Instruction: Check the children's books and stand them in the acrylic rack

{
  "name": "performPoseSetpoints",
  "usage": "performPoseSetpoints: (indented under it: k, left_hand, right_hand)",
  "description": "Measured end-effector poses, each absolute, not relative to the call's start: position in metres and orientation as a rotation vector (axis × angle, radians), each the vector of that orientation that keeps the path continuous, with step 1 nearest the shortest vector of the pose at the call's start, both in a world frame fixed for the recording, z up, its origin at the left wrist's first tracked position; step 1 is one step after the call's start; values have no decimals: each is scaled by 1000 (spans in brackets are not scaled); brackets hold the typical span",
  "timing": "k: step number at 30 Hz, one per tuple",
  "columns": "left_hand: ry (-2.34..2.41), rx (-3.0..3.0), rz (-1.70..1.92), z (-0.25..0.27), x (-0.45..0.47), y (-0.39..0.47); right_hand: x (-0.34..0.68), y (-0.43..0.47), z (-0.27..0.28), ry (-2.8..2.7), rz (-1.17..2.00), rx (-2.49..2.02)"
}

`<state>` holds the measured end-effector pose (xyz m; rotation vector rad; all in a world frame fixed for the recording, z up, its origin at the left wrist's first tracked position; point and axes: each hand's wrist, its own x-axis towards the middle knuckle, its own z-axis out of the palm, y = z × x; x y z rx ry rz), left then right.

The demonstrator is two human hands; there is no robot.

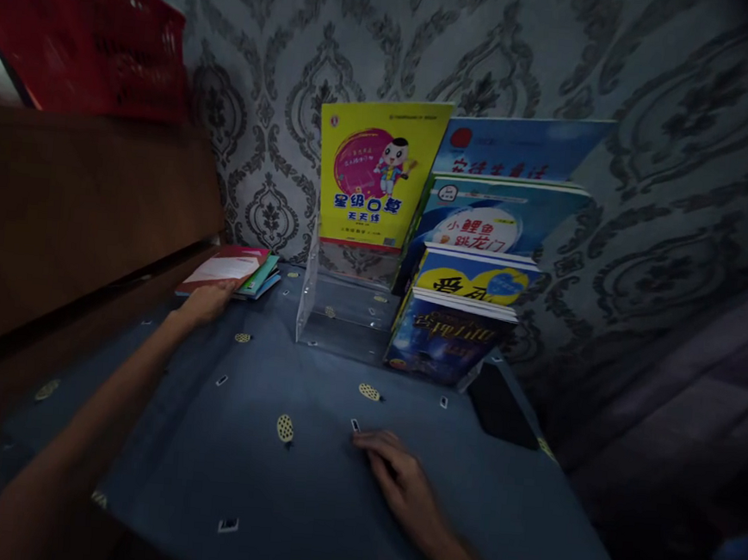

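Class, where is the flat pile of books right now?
In the head view, the pile of books lies left of the clear rack, the left hand at its near edge.

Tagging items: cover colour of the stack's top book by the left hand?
Top book: red with a large pale area; best in head view.

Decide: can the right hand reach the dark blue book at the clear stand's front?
Likely yes: the right hand seems to hold nothing, and nothing visible stands between it and the dark blue book.
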<state>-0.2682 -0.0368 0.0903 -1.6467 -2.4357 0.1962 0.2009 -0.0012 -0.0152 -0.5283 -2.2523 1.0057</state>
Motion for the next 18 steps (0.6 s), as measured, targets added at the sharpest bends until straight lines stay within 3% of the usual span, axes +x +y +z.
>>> performPoseSetpoints:
  k: [11,18]
  left_hand:
    - [-2421,-1560,170,60,-186,-87]
    - [-2496,-1691,-38,27,-167,-166]
  right_hand:
    - [201,-5,-9,-2274,965,-468]
    - [203,-7,-7,-2276,937,-435]
